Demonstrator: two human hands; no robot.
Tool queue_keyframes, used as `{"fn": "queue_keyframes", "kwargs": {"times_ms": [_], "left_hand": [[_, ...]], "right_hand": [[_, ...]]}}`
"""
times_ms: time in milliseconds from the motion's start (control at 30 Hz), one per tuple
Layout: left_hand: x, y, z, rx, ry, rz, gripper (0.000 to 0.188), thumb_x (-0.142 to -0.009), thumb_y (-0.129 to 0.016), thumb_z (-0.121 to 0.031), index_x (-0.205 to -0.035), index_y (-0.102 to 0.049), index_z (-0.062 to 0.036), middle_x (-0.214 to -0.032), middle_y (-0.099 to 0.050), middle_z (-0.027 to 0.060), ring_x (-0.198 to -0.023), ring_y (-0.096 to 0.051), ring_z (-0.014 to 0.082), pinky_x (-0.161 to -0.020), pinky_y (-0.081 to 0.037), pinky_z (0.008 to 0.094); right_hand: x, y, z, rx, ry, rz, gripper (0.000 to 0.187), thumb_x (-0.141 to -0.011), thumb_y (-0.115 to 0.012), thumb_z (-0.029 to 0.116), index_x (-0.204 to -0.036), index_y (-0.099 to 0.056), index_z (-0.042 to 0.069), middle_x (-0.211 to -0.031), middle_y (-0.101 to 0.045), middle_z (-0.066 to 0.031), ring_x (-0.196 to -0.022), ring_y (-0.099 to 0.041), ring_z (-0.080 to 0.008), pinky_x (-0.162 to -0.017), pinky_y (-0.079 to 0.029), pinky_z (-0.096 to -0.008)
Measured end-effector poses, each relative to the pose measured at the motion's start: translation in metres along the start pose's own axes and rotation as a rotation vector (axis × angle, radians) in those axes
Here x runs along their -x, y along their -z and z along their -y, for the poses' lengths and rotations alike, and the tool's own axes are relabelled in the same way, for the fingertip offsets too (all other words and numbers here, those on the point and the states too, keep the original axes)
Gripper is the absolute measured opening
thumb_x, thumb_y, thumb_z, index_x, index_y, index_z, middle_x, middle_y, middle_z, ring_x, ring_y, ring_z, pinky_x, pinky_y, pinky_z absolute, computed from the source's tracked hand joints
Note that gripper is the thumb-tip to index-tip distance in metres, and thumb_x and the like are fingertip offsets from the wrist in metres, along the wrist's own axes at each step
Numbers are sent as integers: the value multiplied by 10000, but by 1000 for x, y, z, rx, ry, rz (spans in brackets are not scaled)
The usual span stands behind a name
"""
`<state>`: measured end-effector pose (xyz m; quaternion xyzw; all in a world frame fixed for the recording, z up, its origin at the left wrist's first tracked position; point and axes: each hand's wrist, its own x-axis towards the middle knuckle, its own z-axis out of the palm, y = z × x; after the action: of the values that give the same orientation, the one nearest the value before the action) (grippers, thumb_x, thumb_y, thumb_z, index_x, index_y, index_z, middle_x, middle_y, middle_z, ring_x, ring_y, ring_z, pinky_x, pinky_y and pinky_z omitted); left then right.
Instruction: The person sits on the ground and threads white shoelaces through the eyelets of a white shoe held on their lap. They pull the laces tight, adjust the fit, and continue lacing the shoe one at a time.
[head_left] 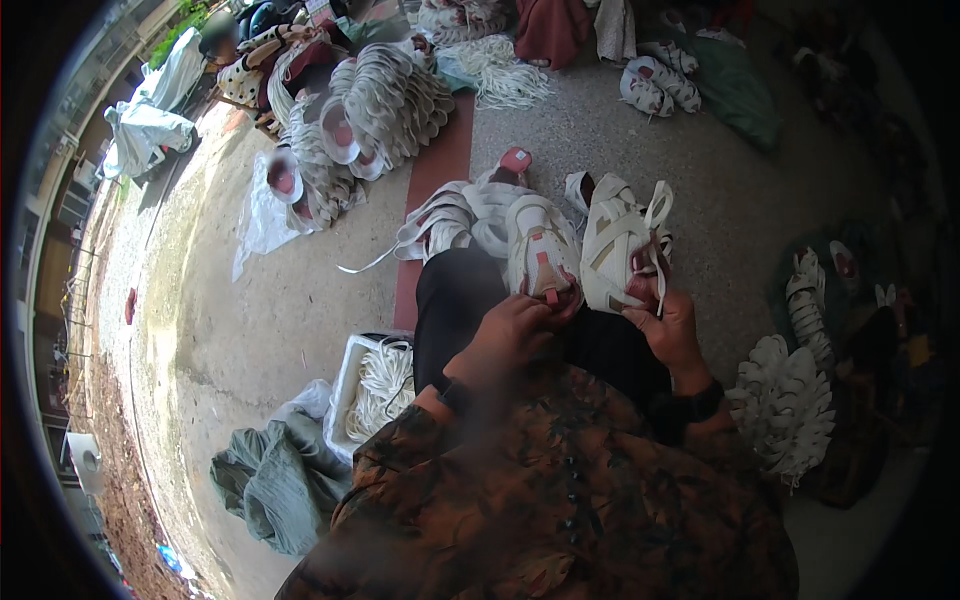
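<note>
Two white shoe uppers with pinkish lining lie side by side over my lap. My left hand (515,328) is closed on the heel end of the left shoe upper (535,225), which has a pink tab. The fingers of my right hand (668,325) grip the opening of the right shoe upper (608,245). A white lace (658,205) loops up from that upper and runs down toward my right hand. Just beyond my knees rest more white shoe uppers (450,215), nested together, with a loose lace trailing left.
A white box (345,385) of white laces stands at my left, beside a grey-green sack (275,480). Large stacks of shoe uppers (385,105) sit ahead on the left. Another stack (785,405) lies at my right. A person (265,65) sits at the far left.
</note>
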<state>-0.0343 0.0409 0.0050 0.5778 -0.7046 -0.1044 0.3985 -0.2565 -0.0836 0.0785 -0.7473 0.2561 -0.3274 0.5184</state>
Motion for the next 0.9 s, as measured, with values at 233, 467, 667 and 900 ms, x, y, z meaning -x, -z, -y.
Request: {"fn": "queue_keyframes", "kwargs": {"times_ms": [233, 467, 667, 900], "left_hand": [[-17, -31, 11, -383, -75, 161, 220, -800, -546, -155, -1011, -599, -126, -990, -570, 80, -891, -582, 270, -699, -489, 397], [-41, 25, -26, -94, 242, 116, 220, -912, -522, -242, -1093, -597, -140, -892, -622, 109, -791, -630, 291, -694, -497, 390], [1, 117, 3, 829, 489, -411, 243, -781, -647, 34, -1002, -562, -24, -898, -640, 36, -789, -604, 119, -715, -484, 248], [40, 123, 25, 695, 547, -634, 220, -778, -665, 19, -969, -565, -28, -867, -630, 29, -755, -572, 99, -631, -465, 233]], "right_hand": [[-26, -18, -23, -98, 33, -69, 284, -748, -655, -38, -1028, -613, -8, -964, -650, -75, -890, -617, -152, -777, -498, -299], [-17, 26, -41, -326, -179, -345, 447, -733, -606, -64, -1176, -550, -35, -1044, -615, -72, -939, -590, -144, -857, -466, -295], [-6, 35, -42, -164, -228, -316, 358, -777, -599, -24, -1134, -570, -16, -1072, -612, -65, -957, -566, -126, -856, -445, -288], [-37, -32, -12, 560, 373, 263, 255, -672, -697, 84, -924, -671, 109, -888, -613, -114, -820, -566, -310, -702, -430, -420]]}}
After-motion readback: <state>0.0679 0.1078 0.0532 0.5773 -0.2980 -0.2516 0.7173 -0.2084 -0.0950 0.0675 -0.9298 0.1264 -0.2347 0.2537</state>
